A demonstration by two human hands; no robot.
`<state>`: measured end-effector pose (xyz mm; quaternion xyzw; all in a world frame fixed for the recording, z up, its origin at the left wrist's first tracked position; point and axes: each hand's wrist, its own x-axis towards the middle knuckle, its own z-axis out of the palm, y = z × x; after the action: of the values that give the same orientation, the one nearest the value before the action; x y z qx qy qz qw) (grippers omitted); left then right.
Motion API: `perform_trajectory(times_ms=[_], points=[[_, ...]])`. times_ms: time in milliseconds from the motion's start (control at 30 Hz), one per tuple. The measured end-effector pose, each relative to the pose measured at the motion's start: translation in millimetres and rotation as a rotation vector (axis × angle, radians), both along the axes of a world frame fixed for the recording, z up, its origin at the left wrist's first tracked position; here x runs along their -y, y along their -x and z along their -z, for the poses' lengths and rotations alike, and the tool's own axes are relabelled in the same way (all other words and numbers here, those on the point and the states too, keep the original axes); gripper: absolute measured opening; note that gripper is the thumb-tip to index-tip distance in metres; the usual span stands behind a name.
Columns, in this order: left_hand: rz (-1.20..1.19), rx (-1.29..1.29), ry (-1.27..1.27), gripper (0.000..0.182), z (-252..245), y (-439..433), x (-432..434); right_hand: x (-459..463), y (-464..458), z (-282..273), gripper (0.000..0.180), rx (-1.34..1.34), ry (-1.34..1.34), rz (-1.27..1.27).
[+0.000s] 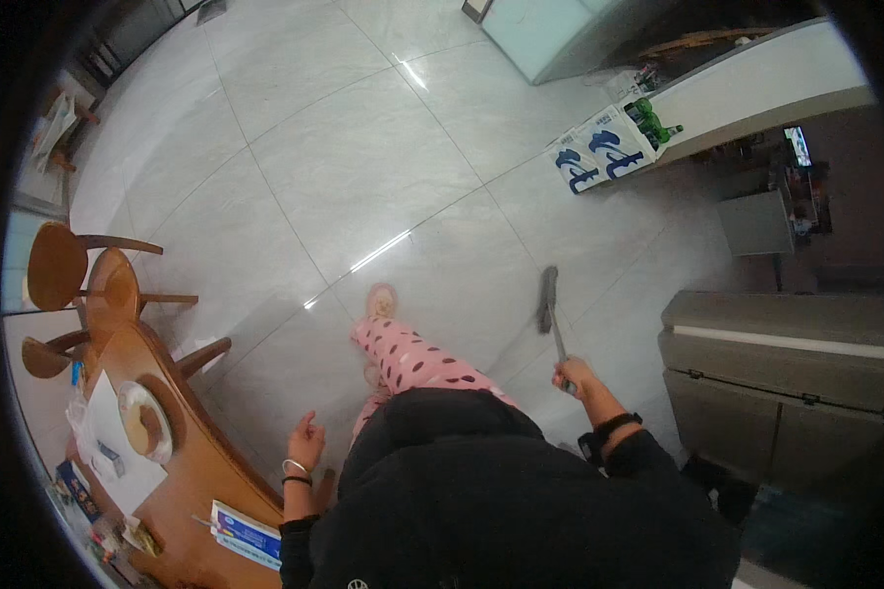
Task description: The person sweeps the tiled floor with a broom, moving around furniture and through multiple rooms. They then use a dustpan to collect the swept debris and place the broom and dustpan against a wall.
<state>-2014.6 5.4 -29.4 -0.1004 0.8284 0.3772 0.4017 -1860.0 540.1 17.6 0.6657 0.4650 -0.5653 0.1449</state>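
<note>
My right hand (576, 377) grips the thin handle of a grey brush-headed tool, its dark head (549, 300) out ahead over the pale tiled floor (353, 177). It may be a broom; whether the head touches the tiles I cannot tell. My left hand (306, 443) hangs by my side with fingers apart and nothing in it, near the curved edge of a wooden table (199, 464). One foot in a pink slipper (381, 300) is forward on the tiles.
On the table are a plate (163, 434) with round food and a blue-and-white packet (247, 536). Wooden chairs (114, 287) stand at the left. Cartons (597, 151) with green bottles (652, 121) sit by a low wall. A grey cabinet (773, 368) is at the right.
</note>
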Motion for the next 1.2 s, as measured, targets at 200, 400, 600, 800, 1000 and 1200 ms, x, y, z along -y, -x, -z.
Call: perform_trajectory(times_ms=[200,400,600,800,1000,1200], points=[[0.001,0.010,0.077,0.039,-4,55,27,41,137,53,0.011,-0.093,0.054,0.368],[0.048,0.020,0.061,0.040,-17,125,23,137,280,38,0.044,-0.153,0.054,-0.071],[0.177,-0.056,0.119,0.039,-10,170,10,111,369,19,0.070,-0.374,0.216,-0.191],[0.257,0.007,0.204,0.039,-20,207,24,113,299,-14,0.063,-0.445,0.249,0.030],[0.413,-0.011,0.196,0.041,-16,271,20,143,229,-39,0.029,-0.313,0.207,0.482],[0.334,-0.033,0.170,0.039,-6,309,19,102,214,40,0.008,-0.411,0.441,1.285]])
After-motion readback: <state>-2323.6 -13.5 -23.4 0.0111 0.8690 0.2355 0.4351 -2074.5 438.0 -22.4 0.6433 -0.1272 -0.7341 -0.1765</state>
